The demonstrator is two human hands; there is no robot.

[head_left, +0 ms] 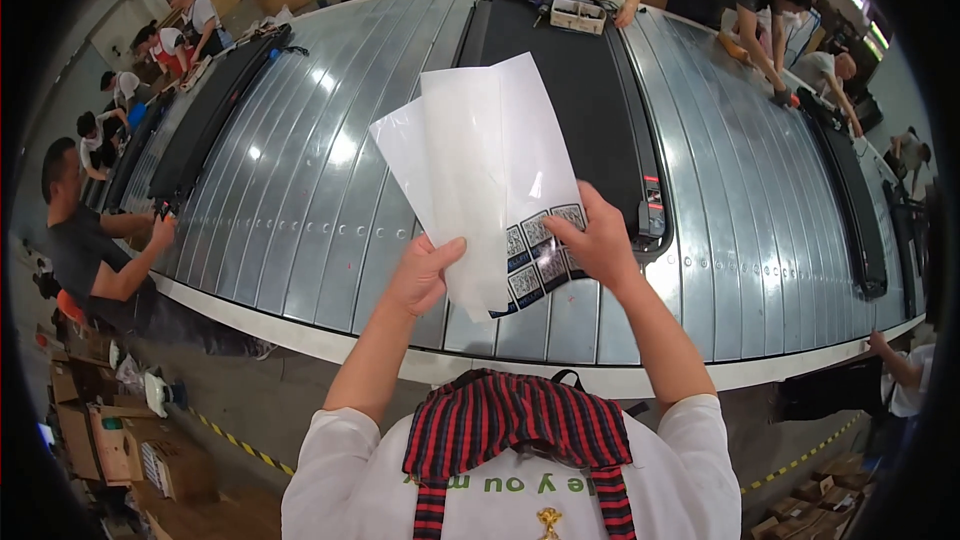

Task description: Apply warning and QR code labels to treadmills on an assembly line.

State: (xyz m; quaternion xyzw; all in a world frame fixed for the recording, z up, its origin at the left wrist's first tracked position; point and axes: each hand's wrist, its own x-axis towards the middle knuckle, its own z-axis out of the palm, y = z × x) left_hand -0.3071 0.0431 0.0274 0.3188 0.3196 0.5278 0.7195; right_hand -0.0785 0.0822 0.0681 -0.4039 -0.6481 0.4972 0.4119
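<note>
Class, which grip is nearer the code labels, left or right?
Right: the right grip touches the labels; the left grip is left of them, apart, holding the sheets.

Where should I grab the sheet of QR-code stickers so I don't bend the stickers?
Probably pinch the sticker sheet by its bare white right edge, coming from the right, just above the right hand. The sheet looks thin and floppy, and the QR-code stickers fill only its lower end.
</note>
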